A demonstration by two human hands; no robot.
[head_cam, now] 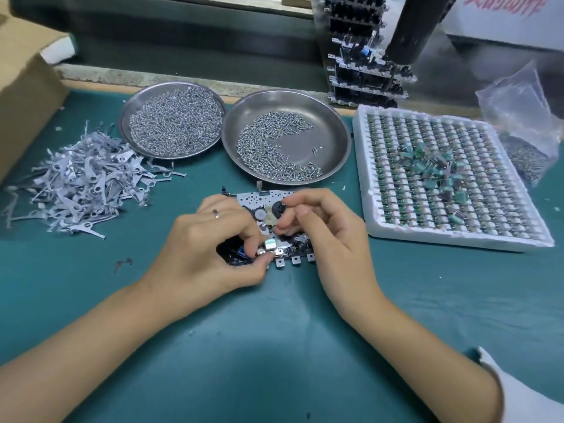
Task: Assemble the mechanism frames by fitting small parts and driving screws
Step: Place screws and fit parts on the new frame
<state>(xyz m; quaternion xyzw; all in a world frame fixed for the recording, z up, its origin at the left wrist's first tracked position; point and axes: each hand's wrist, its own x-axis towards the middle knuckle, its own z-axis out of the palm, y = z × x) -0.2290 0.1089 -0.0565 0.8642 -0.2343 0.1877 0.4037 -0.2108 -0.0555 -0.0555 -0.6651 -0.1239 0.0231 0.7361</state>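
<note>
Your forearms come in low over bare green table (pixel 274 346), and that stretch nearest you is the widest open room you have. Both hands meet over the mechanism frame (pixel 262 198), which lies flat on the table just in front of your wrists, its row of small metal tabs along its near edge. Your left hand (pixel 210 248), ring on one finger, has its fingers curled down and pinches a small shiny part (pixel 268 246) against the frame's near edge. Your right hand (pixel 323 227) is curled too, its fingertips resting on the frame beside a black round piece (pixel 279 209); whether it grips anything there you cannot tell.

Beyond your hands, close to the frame's far edge, sits a steel dish (pixel 332 138) of screws, and to its left a second dish (pixel 134 112) heaped with smaller ones. Left of your left hand lies a loose pile of grey metal levers (pixel 82 181), with a cardboard box (pixel 24 96) behind. Right of your right hand, just beside it, a white foam tray (pixel 457 239) of components hems that side in, a plastic bag (pixel 518 111) at its far corner. A stack of dark frames (pixel 363 65) stands at the table's back edge
</note>
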